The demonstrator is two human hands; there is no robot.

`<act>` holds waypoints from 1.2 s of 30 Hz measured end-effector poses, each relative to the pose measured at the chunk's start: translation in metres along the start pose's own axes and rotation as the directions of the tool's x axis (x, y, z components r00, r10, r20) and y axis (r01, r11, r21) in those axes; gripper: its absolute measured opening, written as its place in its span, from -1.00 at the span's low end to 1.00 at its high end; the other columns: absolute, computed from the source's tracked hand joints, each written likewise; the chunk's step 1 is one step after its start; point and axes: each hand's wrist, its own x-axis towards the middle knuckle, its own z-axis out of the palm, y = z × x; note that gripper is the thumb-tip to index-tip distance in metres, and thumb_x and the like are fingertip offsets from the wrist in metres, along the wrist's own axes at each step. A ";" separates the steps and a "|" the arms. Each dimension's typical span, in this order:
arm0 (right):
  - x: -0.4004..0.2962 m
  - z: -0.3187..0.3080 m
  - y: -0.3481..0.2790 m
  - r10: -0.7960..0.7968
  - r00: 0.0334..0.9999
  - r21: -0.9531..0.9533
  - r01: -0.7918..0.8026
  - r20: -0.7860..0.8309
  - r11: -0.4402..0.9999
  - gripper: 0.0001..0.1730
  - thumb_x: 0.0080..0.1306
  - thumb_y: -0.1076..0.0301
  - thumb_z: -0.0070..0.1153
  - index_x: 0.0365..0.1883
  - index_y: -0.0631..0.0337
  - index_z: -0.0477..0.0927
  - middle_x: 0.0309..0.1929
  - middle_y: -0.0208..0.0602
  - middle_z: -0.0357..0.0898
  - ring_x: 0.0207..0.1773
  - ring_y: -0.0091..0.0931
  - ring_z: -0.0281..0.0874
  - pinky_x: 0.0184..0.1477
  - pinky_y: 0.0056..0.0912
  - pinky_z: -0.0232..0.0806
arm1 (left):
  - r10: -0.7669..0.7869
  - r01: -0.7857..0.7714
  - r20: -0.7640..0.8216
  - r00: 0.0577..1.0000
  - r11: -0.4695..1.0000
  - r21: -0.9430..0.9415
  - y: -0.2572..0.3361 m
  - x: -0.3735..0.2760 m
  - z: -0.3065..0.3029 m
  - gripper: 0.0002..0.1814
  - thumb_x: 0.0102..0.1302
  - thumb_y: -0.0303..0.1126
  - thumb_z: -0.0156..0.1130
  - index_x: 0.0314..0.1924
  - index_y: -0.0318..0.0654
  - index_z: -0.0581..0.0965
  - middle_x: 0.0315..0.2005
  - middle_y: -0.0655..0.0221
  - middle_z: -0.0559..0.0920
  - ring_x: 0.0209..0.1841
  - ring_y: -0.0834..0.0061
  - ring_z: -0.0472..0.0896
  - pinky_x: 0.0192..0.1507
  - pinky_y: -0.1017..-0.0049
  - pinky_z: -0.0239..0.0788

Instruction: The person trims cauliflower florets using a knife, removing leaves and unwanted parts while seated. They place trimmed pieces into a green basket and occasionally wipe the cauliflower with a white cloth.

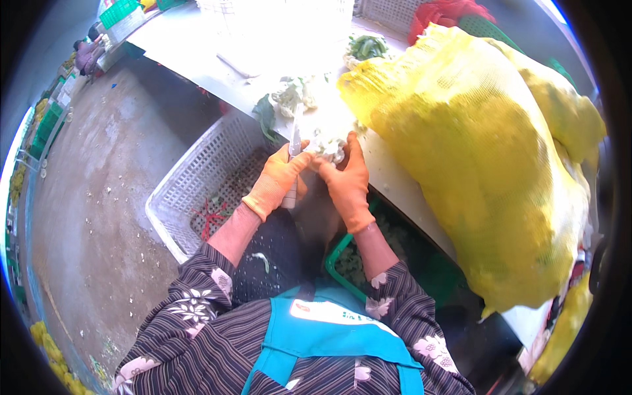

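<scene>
My left hand (274, 181), in an orange glove, grips a knife (295, 136) with its blade pointing up and away from me. Its pale handle sticks out below the palm. A white cauliflower piece (330, 149) sits between my hands at the edge of the white table (402, 201). My right hand (348, 185), also gloved in orange, holds the piece from the right, thumb and fingers spread around it. Just beyond the knife tip lies another cauliflower (291, 96), with a green leaf (265, 116) hanging over the table edge. Glare washes out part of the tabletop.
A full yellow mesh sack (459, 148) lies on the right of the table. Below the edge stand a white plastic crate (168, 197) and a green crate (338, 252) holding pale pieces. A leafy cauliflower (366, 48) rests farther back. Another person (88, 57) is far left.
</scene>
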 end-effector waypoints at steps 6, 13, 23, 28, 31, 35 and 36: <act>-0.102 -0.078 -0.058 0.393 0.864 0.637 -0.498 0.313 0.588 -0.32 0.59 -0.02 -0.03 0.49 0.25 0.29 0.37 -0.05 0.46 0.35 -0.20 0.51 0.34 0.20 0.41 | -0.097 0.025 0.416 0.904 0.984 0.174 0.025 -0.040 0.022 -0.58 0.50 -0.29 0.26 0.28 -0.28 0.54 -0.42 0.45 0.64 -0.64 0.67 0.48 -0.62 0.58 0.27; -0.148 -0.110 -0.026 0.283 0.957 0.855 -0.197 0.062 0.479 -0.61 0.43 0.45 0.07 0.20 0.39 0.42 0.22 -0.04 0.55 0.34 -0.17 0.51 0.45 0.17 0.35 | 0.449 -0.578 0.365 0.816 0.607 0.546 0.002 -0.094 0.071 -0.59 0.45 -0.19 0.26 0.16 -0.29 0.56 -0.28 -0.14 0.72 -0.21 -0.16 0.70 -0.21 0.04 0.55; -0.162 -0.119 -0.042 0.220 0.967 0.794 -0.029 -0.132 0.607 -0.64 0.38 0.49 0.09 0.12 0.35 0.39 0.15 -0.02 0.55 0.24 -0.20 0.56 0.39 0.09 0.40 | 0.232 -0.526 0.485 0.843 0.544 0.654 -0.027 -0.138 0.101 -0.58 0.47 -0.23 0.23 0.24 -0.21 0.50 -0.45 -0.09 0.66 -0.31 -0.17 0.67 -0.25 0.03 0.48; -0.168 -0.127 -0.040 0.228 0.965 0.791 -0.036 -0.132 0.611 -0.62 0.30 0.51 0.01 0.09 0.33 0.42 0.13 0.00 0.56 0.22 -0.18 0.57 0.36 0.12 0.43 | 0.191 -0.554 0.572 0.798 0.608 0.569 -0.047 -0.125 0.103 -0.62 0.48 -0.18 0.18 0.16 -0.24 0.53 -0.42 -0.11 0.67 -0.29 -0.21 0.66 -0.22 -0.02 0.48; -0.170 -0.139 -0.014 0.272 0.951 0.815 -0.038 -0.149 0.579 -0.65 0.33 0.49 -0.02 0.09 0.33 0.48 0.15 -0.07 0.57 0.21 -0.20 0.58 0.36 0.09 0.44 | -0.005 -0.458 0.609 0.793 0.654 0.602 -0.057 -0.113 0.121 -0.61 0.52 -0.13 0.09 0.13 -0.25 0.54 -0.37 -0.09 0.70 -0.32 -0.14 0.69 -0.22 0.02 0.51; -0.198 -0.192 0.044 0.322 0.932 0.833 -0.042 -0.167 0.552 -0.64 0.35 0.43 0.02 0.07 0.43 0.49 0.24 0.12 0.52 0.35 -0.09 0.48 0.40 0.18 0.38 | -0.464 -0.095 0.735 0.494 0.812 0.576 -0.019 -0.091 0.139 -0.58 0.53 -0.06 0.07 0.11 -0.25 0.56 -0.36 0.19 0.73 -0.44 0.30 0.70 -0.38 0.30 0.55; -0.206 -0.200 0.046 0.327 0.924 0.765 -0.061 -0.200 0.641 -0.64 0.35 0.42 0.04 0.06 0.45 0.48 0.26 0.19 0.50 0.39 -0.04 0.45 0.41 0.21 0.37 | -0.482 -0.098 0.735 0.477 0.802 0.589 -0.019 -0.089 0.141 -0.55 0.52 -0.02 0.09 0.11 -0.25 0.56 -0.35 0.25 0.72 -0.43 0.36 0.69 -0.40 0.32 0.54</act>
